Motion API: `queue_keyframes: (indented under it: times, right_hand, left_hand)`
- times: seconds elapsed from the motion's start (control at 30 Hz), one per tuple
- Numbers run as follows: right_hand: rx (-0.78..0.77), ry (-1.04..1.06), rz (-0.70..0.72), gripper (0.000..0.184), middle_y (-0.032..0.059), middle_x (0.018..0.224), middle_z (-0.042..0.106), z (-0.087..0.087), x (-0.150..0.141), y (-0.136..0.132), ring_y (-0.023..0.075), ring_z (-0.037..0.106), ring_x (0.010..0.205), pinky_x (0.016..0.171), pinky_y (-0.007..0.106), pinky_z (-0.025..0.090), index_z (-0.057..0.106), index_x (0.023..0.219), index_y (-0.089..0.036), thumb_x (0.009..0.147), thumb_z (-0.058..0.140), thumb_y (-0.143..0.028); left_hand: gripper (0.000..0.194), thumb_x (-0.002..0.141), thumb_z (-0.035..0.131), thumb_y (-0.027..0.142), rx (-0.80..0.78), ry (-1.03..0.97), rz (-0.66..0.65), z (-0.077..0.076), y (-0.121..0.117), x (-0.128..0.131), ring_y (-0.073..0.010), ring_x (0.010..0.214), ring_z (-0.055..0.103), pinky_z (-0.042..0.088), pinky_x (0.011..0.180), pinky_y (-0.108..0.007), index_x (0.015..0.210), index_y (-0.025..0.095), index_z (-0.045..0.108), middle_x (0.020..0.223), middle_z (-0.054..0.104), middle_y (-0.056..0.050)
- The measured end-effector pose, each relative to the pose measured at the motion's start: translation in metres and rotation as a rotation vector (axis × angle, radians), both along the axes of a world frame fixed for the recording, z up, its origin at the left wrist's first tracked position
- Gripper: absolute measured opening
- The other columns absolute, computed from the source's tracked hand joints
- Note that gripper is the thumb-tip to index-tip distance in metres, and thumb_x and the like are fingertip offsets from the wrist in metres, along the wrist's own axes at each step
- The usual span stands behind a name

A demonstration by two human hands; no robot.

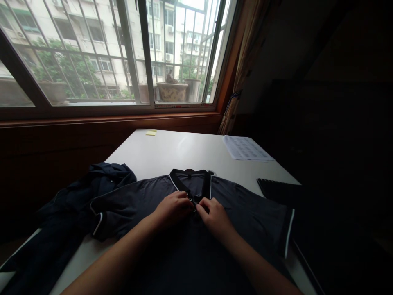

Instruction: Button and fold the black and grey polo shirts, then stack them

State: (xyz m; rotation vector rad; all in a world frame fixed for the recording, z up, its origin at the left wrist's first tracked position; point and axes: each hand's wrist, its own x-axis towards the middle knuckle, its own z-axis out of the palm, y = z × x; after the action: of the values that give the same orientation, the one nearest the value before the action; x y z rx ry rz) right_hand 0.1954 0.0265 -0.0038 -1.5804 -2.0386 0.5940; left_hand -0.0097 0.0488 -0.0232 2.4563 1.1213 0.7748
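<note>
A dark polo shirt point(245, 205) lies face up, its sleeves spread to both sides and edged in white. Its black collar point(177, 180) with white trim points toward the window. At the button placket below the collar, my left hand point(175, 207) has its fingers closed on the placket's left edge. My right hand point(213, 215) pinches the opposite edge of the placket between thumb and forefinger. A few light-rimmed buttons show beside the left fingertips. What lies right between the fingertips is too small and dark to make out.
The shirt rests on a white table point(196, 147). Dark crumpled clothing point(76, 205) hangs over its left side. A yellow sticky note point(151, 132) and printed sheets point(247, 148) lie toward the back. A black spiral notebook point(276, 188) is at right. Beyond stands a barred window point(147, 61).
</note>
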Motion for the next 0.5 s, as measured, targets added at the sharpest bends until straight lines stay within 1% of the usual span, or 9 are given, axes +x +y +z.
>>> queue_keyframes:
  times: [0.1,0.2,0.33,0.5]
  right_hand:
    - [0.008,-0.015,-0.009,0.032,0.0035,0.076,0.062,0.0019,-0.0014,0.0003,0.0212,0.059,0.082,0.075,0.029,0.040,0.065,0.074,-0.022,0.096,0.051,-0.041]
    - [0.020,-0.046,0.001,0.031,0.0028,0.073,0.062,0.0045,-0.0034,0.0008,0.0210,0.058,0.080,0.071,0.029,0.039,0.064,0.072,-0.022,0.094,0.056,-0.043]
    - [0.010,-0.092,-0.004,0.024,0.0030,0.072,0.063,0.0066,-0.0059,0.0018,0.0205,0.058,0.078,0.068,0.028,0.038,0.063,0.070,-0.021,0.088,0.063,-0.037]
    - [-0.020,-0.103,-0.019,0.013,0.0033,0.073,0.062,0.0049,-0.0049,0.0036,0.0190,0.058,0.076,0.067,0.027,0.038,0.067,0.071,-0.021,0.082,0.064,-0.028]
  left_hand:
    - [0.006,0.087,0.071,0.027,-0.042,0.013,0.047,0.0029,-0.0009,0.0016,-0.0168,0.087,0.060,0.046,0.075,-0.025,0.090,0.022,0.070,0.093,0.065,-0.002]
    - [0.010,0.086,0.073,0.028,-0.071,0.013,0.094,0.0040,-0.0017,0.0033,-0.0170,0.085,0.060,0.045,0.073,-0.026,0.089,0.021,0.066,0.091,0.064,-0.001]
    - [0.010,0.085,0.073,0.026,-0.093,-0.017,0.107,0.0022,-0.0011,0.0042,-0.0168,0.084,0.059,0.044,0.071,-0.025,0.086,0.021,0.064,0.090,0.063,-0.001]
    - [0.011,0.084,0.074,0.026,-0.105,-0.034,0.096,0.0001,0.0004,0.0032,-0.0169,0.084,0.059,0.044,0.072,-0.025,0.087,0.021,0.065,0.090,0.063,-0.001]
